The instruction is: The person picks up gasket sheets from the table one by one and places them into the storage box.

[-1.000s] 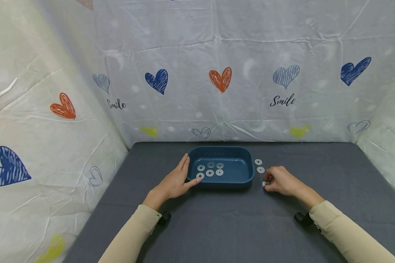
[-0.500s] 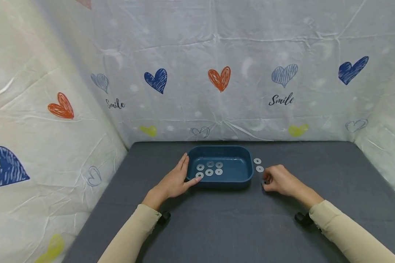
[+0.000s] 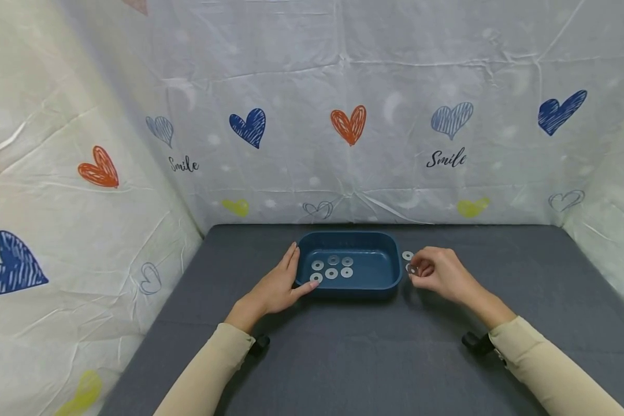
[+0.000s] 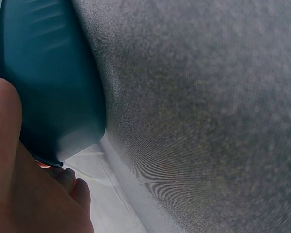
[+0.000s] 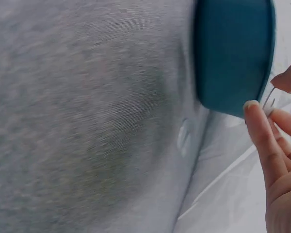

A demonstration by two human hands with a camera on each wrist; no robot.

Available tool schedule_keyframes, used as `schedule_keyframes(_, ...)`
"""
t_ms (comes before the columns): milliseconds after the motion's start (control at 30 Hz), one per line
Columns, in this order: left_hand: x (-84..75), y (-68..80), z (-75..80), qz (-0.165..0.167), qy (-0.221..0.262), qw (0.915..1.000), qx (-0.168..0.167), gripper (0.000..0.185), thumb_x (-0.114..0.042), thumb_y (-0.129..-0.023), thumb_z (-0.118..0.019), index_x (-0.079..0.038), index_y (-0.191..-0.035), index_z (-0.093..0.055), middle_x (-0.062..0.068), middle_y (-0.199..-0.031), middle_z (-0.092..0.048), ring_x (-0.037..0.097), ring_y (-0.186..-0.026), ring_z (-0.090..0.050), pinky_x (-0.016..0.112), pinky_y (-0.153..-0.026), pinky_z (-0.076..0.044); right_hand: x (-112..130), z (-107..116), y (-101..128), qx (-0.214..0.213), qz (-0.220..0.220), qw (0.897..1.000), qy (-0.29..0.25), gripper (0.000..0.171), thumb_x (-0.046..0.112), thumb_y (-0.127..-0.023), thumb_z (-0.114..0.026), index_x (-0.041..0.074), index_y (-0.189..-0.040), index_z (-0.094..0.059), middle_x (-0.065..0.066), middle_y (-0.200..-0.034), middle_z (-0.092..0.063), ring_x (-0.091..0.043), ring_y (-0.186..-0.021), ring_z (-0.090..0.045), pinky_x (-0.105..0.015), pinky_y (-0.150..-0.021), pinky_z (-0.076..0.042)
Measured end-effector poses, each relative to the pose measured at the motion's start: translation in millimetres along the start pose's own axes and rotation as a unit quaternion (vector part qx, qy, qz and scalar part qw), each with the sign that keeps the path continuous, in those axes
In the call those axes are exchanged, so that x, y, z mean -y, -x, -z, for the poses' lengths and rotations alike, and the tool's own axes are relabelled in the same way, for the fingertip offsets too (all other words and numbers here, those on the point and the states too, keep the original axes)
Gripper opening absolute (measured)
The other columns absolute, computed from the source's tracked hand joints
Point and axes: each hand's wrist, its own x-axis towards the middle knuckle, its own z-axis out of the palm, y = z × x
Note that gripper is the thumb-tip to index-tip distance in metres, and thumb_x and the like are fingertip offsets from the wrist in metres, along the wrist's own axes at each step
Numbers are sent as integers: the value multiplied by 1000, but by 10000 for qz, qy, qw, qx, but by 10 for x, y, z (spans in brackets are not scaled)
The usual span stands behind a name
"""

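From the head view, your left hand (image 3: pixel 277 287) lies flat-fingered against the left end of the blue tray (image 3: pixel 390 276), thumb at its near-left corner, gripping nothing, apparently just to keep the tray from sliding; five washers (image 3: pixel 332 268) lie in the tray's left half; your right hand (image 3: pixel 439 273) hovers just right of the tray, fingers curled, pinching a washer (image 3: pixel 411 268) at the fingertips; one more loose washer (image 3: pixel 407 255) sits on the grey mat (image 3: pixel 343 358) just beyond it, near the tray's far-right corner.

From the left wrist view, only the tray's outer wall (image 4: pixel 48 87) and the edge of your palm (image 4: pixel 19 194) against it show.

From the right wrist view, the thin washer (image 5: pixel 268 102) stands on edge between thumb and finger, close to the tray's wall (image 5: pixel 230 53); the other washer (image 5: pixel 185 136) rests flat on the mat below.
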Motion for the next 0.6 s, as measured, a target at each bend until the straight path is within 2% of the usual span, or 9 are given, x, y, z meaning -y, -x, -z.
schedule_keyframes(200, -2, 8, 3, -15, -37, 10000, -10, 107, -74, -97, -45, -2, -164, -3, 13, -172, 5, 33, -156, -17, 50, -122, -26, 105, -31, -93, -77, 220, 9993, -304, 17, 4, -86, -80, 3, -102, -75, -5, -93, -69, -9, -75, -65, -28, -67, -57)
schedule_keyframes(367, 2, 15, -7, -100, -34, 9999, 7, 104, -71, -99, -45, 0, -163, -4, 15, -172, 5, 33, -156, -16, 50, -122, -26, 177, -96, -163, -108, 381, 9989, -260, 15, 6, -86, -81, 7, -100, -74, -1, -90, -67, -8, -73, -63, -28, -66, -56)
schedule_keyframes(600, 13, 10, -14, -143, -11, 9999, -26, 106, -72, -98, -45, 0, -163, -3, 15, -172, 5, 34, -156, -16, 50, -122, -27, 239, -157, -271, -187, 402, 9987, -241, 14, 6, -86, -80, 7, -99, -74, -1, -89, -65, -8, -73, -62, -28, -67, -56)
